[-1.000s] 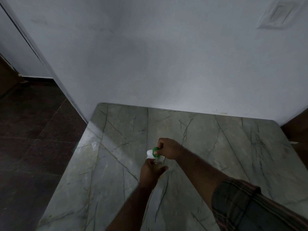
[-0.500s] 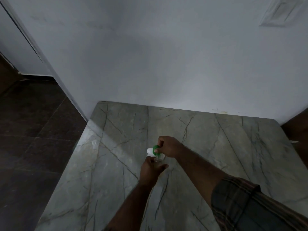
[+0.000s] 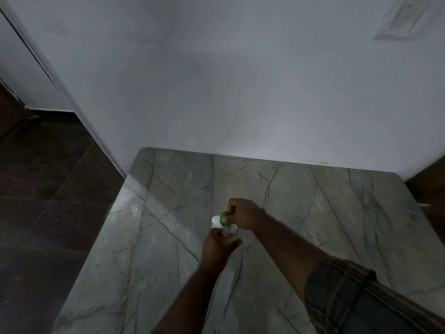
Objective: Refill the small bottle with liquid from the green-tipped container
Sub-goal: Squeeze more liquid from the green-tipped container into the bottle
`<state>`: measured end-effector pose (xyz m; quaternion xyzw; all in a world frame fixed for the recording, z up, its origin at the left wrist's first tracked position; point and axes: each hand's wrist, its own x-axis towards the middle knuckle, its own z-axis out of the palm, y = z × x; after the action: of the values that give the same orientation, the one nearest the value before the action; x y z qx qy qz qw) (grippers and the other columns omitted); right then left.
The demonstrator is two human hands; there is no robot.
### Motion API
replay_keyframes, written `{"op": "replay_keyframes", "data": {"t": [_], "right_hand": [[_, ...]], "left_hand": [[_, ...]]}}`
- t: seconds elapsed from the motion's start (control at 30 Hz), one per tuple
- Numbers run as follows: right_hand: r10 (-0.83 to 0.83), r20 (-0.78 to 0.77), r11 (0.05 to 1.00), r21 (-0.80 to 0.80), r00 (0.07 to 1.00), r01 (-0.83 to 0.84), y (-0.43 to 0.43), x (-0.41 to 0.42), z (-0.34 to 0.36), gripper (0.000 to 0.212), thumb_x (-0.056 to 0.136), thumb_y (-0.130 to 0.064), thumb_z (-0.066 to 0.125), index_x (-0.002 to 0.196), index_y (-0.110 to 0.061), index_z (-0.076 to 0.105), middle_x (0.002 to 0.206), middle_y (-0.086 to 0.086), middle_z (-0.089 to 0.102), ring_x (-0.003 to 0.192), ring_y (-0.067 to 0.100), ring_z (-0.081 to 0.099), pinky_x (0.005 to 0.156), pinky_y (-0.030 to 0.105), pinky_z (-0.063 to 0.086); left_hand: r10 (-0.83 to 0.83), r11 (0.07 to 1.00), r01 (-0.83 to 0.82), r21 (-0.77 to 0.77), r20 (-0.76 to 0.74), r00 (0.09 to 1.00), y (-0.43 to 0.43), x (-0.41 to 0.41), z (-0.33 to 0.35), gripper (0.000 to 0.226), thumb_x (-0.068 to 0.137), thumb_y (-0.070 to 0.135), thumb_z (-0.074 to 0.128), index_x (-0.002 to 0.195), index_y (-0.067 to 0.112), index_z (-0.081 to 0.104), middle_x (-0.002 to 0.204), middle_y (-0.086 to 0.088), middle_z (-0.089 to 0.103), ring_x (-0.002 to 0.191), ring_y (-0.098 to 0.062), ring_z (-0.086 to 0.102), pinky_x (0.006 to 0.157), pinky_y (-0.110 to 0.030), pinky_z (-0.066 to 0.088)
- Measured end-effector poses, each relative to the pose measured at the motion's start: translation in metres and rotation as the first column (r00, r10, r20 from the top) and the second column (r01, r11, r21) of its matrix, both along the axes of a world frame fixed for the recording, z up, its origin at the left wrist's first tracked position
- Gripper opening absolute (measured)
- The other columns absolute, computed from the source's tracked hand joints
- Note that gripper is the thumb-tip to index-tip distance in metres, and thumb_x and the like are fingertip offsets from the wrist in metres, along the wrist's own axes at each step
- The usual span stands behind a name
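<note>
My right hand (image 3: 244, 214) grips a white container with a green tip (image 3: 218, 219), held tilted over the middle of the marble tabletop (image 3: 168, 213). Just below it, my left hand (image 3: 216, 247) is closed around a small clear bottle (image 3: 227, 233), which is mostly hidden by my fingers. The container sits directly above the bottle's mouth and touches or nearly touches it. The dim light hides any liquid.
A white wall (image 3: 240, 92) rises along the table's far edge, with a vent plate (image 3: 407, 18) high at the right. Dark tiled floor (image 3: 48, 189) lies past the table's left edge. A faint clear speck (image 3: 134, 209) lies near that edge.
Both hands stay locked together on the container and bottle. The view has drifted slightly; nothing else has moved.
</note>
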<state>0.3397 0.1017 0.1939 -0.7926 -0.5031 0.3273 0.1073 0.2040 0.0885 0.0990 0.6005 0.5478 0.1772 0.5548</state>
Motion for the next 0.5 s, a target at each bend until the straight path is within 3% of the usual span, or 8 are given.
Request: {"op": "replay_keyframes", "data": {"t": [0.13, 0.33, 0.4, 0.5], "right_hand": [[0.006, -0.002, 1.000, 0.006, 1.000, -0.006, 0.001, 0.001, 0.003, 0.027, 0.081, -0.030, 0.073, 0.099, -0.011, 0.063, 0.106, 0.006, 0.065, 0.098, 0.022, 0.060, 0.078, 0.032, 0.043], [-0.006, 0.013, 1.000, -0.029, 1.000, 0.007, 0.002, 0.001, 0.010, 0.028, 0.082, -0.033, 0.073, 0.100, -0.014, 0.062, 0.107, 0.004, 0.065, 0.102, 0.023, 0.060, 0.096, 0.047, 0.046], [-0.008, -0.003, 1.000, -0.024, 1.000, 0.008, 0.001, 0.001, 0.007, 0.027, 0.082, -0.032, 0.073, 0.099, -0.014, 0.062, 0.107, 0.005, 0.065, 0.101, 0.022, 0.060, 0.093, 0.042, 0.047], [-0.008, -0.005, 1.000, -0.012, 1.000, 0.008, -0.001, -0.001, 0.003, 0.025, 0.082, -0.031, 0.073, 0.096, -0.014, 0.061, 0.106, 0.006, 0.066, 0.098, 0.022, 0.060, 0.092, 0.041, 0.046]], "left_hand": [[-0.008, 1.000, 0.008, 0.005, 0.000, 1.000, 0.000, 0.000, 0.003, 0.051, 0.067, 0.034, 0.088, 0.106, 0.019, 0.057, 0.100, 0.004, 0.067, 0.088, -0.010, 0.065, 0.069, -0.022, 0.052], [-0.033, 0.999, 0.033, 0.028, 0.002, 0.999, 0.001, -0.002, 0.007, 0.050, 0.070, 0.033, 0.086, 0.108, 0.018, 0.057, 0.101, 0.004, 0.067, 0.090, -0.011, 0.066, 0.078, -0.032, 0.059], [-0.032, 0.999, 0.032, 0.034, -0.006, 0.999, 0.001, -0.001, 0.006, 0.049, 0.070, 0.034, 0.086, 0.107, 0.019, 0.057, 0.101, 0.004, 0.067, 0.090, -0.012, 0.065, 0.079, -0.034, 0.059], [-0.035, 0.999, 0.035, 0.035, -0.011, 0.999, -0.001, -0.001, 0.004, 0.042, 0.069, 0.036, 0.086, 0.096, 0.030, 0.054, 0.095, 0.009, 0.066, 0.085, -0.007, 0.064, 0.069, -0.023, 0.054]]}}
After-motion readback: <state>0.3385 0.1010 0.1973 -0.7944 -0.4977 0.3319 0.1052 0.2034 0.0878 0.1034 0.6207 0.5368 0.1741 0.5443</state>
